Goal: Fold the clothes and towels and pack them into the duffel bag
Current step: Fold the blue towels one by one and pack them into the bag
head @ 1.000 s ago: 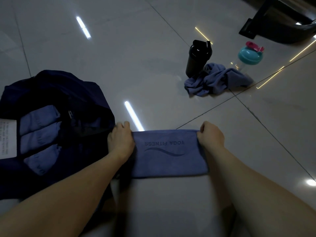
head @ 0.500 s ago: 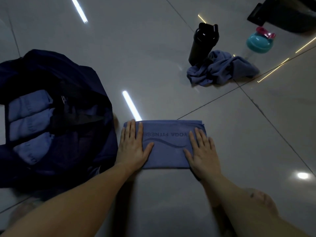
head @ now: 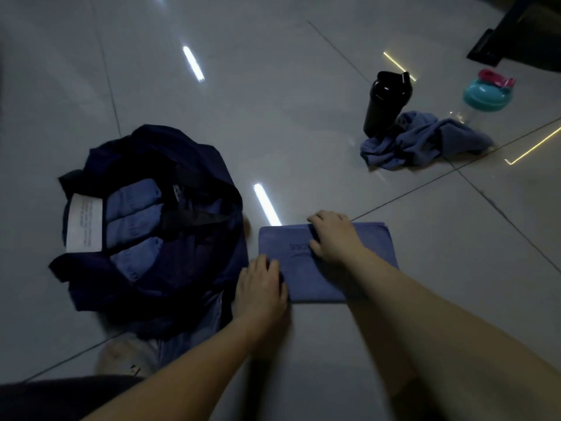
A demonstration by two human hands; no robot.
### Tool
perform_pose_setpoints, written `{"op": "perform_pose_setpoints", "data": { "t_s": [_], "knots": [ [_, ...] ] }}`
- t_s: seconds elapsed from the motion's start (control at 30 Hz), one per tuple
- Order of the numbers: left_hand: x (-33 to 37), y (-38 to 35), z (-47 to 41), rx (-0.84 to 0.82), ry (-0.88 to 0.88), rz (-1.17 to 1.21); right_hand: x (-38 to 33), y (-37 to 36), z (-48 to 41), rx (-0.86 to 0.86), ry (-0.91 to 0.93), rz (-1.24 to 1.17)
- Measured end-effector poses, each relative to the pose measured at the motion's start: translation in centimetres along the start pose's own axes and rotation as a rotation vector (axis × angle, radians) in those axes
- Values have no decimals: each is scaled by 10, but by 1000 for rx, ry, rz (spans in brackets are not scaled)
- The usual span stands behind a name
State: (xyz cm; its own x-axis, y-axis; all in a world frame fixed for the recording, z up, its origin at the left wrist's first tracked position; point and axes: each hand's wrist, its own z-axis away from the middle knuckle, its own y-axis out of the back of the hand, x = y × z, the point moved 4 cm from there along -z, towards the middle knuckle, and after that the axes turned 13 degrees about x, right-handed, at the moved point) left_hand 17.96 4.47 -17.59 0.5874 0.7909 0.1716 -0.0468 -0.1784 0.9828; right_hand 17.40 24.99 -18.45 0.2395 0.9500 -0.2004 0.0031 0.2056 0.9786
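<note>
1. The towel lies flat on the floor as a folded rectangle. Its left edge is just beside the bag and does not touch it.
2. Bare tile lies beyond the towel's far edge and to its right. The black bottle, the crumpled cloth and the teal bottle stand well apart from it, up to the right.
3. The left hand rests on the towel's near-left corner. Its fingers are together and laid over the left edge, in the narrow gap by the bag.
4. The right hand sits on the towel's far half, near the middle. Its knuckles are up and its fingers bent, pointing left. The fingertips reach the far edge and the thumb lies by the printed letters. I cannot tell whether it pinches cloth or only presses on it.
5. The right forearm crosses the towel's near-right part and hides that corner.
6. The bag is open and slumped. Three folded blue pieces lie side by side inside it, next to a white label.
7. The crumpled cloth touches the foot of the black bottle, and the teal bottle stands just behind it.
8. The floor is glossy grey tile with dark joints and streaks of reflected light. The room is dim. Dark furniture fills the top-right corner.
</note>
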Motion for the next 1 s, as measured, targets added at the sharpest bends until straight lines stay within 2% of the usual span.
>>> {"op": "perform_pose_setpoints", "data": {
  "t_s": [0.07, 0.13, 0.27, 0.33, 0.43, 0.5, 0.63, 0.77, 0.9, 1.0],
  "knots": [
    [-6, 2, 9, -69, 209, 48, -14, -5, -5, -60, -11, 59],
    [-10, -1, 21, -159, 495, 161, -18, -3, -5, -74, -48, 90],
    [-8, -14, 44, -294, 1081, 586, -10, -2, -4, -149, -84, 78],
    [-11, -19, 45, -268, 1207, 672, -5, 2, -2, -194, -151, 52],
    [-16, -23, 33, -213, 1227, 713, 2, 11, -1, -308, -279, 27],
    [-18, -22, 23, -195, 1219, 698, 4, 12, -4, -346, -320, -92],
    [-19, -27, 11, -288, 1155, 539, 0, 4, -19, -288, -382, -416],
    [-19, -29, 4, -349, 1027, 419, -21, -6, -37, -356, -357, -476],
    [-24, -27, -6, -267, 983, 546, -36, 3, -57, -470, -258, -406],
    [-28, -19, -13, -203, 1058, 763, -30, 21, -70, -414, -224, -463]
  ]
}}
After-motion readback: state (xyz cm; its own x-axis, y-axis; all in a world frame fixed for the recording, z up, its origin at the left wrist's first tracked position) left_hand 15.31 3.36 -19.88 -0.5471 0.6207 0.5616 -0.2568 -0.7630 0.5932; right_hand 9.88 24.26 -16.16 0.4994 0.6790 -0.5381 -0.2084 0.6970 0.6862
